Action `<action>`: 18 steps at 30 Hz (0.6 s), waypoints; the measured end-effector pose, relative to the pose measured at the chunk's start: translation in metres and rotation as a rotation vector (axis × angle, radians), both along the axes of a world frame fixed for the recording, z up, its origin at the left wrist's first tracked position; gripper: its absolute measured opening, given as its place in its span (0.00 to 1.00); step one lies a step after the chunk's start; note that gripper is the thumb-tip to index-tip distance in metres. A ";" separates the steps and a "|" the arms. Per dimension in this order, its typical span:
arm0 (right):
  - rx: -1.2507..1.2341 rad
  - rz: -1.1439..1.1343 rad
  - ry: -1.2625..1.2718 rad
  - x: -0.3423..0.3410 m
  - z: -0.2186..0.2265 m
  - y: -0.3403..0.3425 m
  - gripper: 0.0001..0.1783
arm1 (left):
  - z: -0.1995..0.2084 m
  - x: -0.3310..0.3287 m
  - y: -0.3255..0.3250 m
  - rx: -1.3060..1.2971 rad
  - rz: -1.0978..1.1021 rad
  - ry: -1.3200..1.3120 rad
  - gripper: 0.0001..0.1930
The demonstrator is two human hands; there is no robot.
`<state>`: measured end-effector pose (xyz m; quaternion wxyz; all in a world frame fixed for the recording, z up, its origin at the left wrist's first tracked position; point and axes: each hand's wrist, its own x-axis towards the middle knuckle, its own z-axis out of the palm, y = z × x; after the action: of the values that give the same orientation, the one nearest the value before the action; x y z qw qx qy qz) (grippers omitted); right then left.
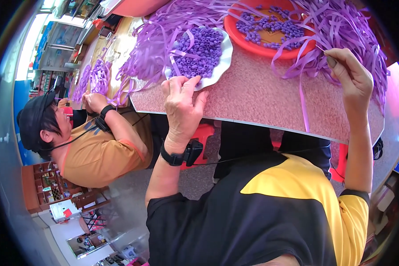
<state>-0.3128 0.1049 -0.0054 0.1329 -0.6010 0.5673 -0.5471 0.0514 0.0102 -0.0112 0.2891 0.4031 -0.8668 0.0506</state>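
Observation:
My left hand (181, 104) is at the near rim of a white wavy-edged dish (226, 53) heaped with small purple beads (201, 51). Its fingers are bent, with the thumb apart, and I make out nothing held in them. Raised over the table's right side, my right hand (352, 77) pinches a thin, pale, needle-like piece (320, 48) between thumb and fingers. Close to it stands a red-orange round tray (252, 48) with clusters of purple beads (292, 42) inside. A single purple ribbon (303, 102) hangs over the table edge below.
Piles of purple ribbon (150, 48) cover the table's left and far right (346, 31). The speckled pinkish tabletop (248, 95) ends in a pale edge near my body. A person in an orange shirt (106, 153) works at the left with more ribbon. A red stool (203, 135) stands below.

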 end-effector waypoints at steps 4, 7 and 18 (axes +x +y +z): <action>-0.089 -0.003 0.073 0.005 -0.002 -0.004 0.08 | -0.006 0.003 -0.003 -0.035 -0.034 0.041 0.18; -0.107 0.024 0.075 0.005 -0.008 -0.008 0.09 | -0.010 0.006 -0.006 -0.052 -0.064 0.099 0.16; -0.109 0.085 0.132 0.007 -0.023 -0.018 0.11 | -0.019 0.011 -0.011 -0.107 -0.148 0.172 0.14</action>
<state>-0.3055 0.0865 -0.0281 0.0854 -0.6659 0.5180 -0.5301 0.0628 -0.0009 -0.0306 0.3864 0.3247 -0.8623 0.0403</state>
